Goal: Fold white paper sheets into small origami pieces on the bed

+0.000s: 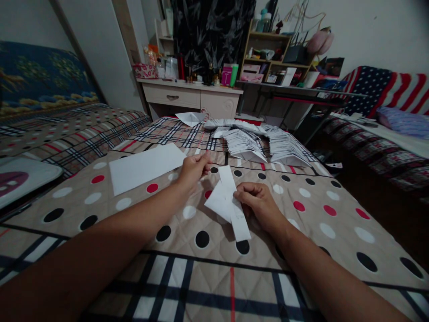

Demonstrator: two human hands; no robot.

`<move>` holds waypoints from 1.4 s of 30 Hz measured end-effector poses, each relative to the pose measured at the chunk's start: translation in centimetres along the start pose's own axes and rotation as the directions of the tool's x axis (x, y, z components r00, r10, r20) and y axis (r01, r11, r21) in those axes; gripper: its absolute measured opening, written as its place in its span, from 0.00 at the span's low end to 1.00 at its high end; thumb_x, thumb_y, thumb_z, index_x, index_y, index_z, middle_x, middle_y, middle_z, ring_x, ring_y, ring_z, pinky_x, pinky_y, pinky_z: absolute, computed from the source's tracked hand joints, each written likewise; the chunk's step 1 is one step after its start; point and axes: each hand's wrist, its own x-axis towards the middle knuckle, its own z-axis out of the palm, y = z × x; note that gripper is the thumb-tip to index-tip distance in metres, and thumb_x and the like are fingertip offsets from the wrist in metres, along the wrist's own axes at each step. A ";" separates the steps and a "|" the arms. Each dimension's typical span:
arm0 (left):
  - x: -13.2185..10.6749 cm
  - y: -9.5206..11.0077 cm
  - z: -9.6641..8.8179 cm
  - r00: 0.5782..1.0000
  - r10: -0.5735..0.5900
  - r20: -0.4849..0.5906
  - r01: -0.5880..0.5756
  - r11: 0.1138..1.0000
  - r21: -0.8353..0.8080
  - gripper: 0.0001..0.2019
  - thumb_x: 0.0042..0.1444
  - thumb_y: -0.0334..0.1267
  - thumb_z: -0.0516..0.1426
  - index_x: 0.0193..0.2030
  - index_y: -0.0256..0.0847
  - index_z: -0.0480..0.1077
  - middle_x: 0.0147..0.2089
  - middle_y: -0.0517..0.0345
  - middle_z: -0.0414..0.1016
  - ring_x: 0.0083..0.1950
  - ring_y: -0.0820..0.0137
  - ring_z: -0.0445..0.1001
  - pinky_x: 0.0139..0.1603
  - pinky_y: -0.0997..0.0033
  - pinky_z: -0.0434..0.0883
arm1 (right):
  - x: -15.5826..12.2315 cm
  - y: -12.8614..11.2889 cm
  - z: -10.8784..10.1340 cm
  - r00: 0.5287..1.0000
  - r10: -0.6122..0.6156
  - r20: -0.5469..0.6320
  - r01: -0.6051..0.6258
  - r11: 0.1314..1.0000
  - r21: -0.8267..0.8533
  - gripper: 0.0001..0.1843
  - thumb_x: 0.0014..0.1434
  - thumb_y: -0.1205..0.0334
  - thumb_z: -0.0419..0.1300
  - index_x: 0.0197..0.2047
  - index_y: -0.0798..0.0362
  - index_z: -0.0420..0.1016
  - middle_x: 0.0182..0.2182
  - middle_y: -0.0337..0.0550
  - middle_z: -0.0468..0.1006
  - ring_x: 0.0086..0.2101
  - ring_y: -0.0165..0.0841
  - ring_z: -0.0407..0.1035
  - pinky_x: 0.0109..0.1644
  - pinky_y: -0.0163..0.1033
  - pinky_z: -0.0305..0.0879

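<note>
A folded white paper piece (228, 201) lies on the dotted quilt (301, 214) in front of me. My right hand (258, 205) pinches its right side with curled fingers. My left hand (194, 169) is closed a little farther away, its fingertips toward the paper's upper end. Whether it touches the paper I cannot tell. A stack of flat white sheets (144, 167) lies to the left of my left hand. Beyond the hands, rows of several folded white paper pieces (258, 141) are spread over the bed.
A single folded paper shape (191, 118) sits at the bed's far edge. Behind it stand a drawer cabinet (191, 96) crowded with bottles and a cluttered shelf (268, 58). Another bed with a striped cover (385, 94) is on the right; a dark gap separates them.
</note>
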 end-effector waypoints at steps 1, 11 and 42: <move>0.2 0.2 -0.3 1.000 -0.011 -0.003 0.010 1.000 -0.013 0.23 0.49 0.57 0.62 0.26 0.35 0.67 0.19 0.65 0.65 0.18 0.82 0.61 0.20 0.81 0.56 | 0.2 0.1 -0.1 0.998 -0.010 -0.062 0.012 1.000 0.029 0.13 0.48 0.59 0.63 0.18 0.54 0.68 0.12 0.31 0.61 0.14 0.21 0.51 0.18 0.31 0.42; -2.0 0.5 0.9 0.806 -0.097 0.583 -0.050 0.972 0.231 0.21 0.45 0.51 0.66 0.37 0.33 0.75 0.33 0.56 0.78 0.32 0.73 0.73 0.34 0.76 0.67 | 0.8 0.3 -0.6 0.953 -0.112 -0.281 0.142 0.986 0.088 0.14 0.52 0.56 0.65 0.22 0.54 0.69 0.13 0.31 0.64 0.15 0.23 0.54 0.19 0.30 0.48; -3.0 0.0 1.3 0.760 0.271 0.590 -0.557 0.739 0.378 0.19 0.61 0.38 0.53 0.59 0.40 0.63 0.54 0.49 0.72 0.49 0.66 0.73 0.49 0.64 0.71 | 1.1 0.6 -0.3 0.929 -0.211 -0.303 0.193 0.977 -0.089 0.13 0.44 0.63 0.67 0.36 0.53 0.76 0.31 0.42 0.80 0.29 0.34 0.72 0.33 0.37 0.68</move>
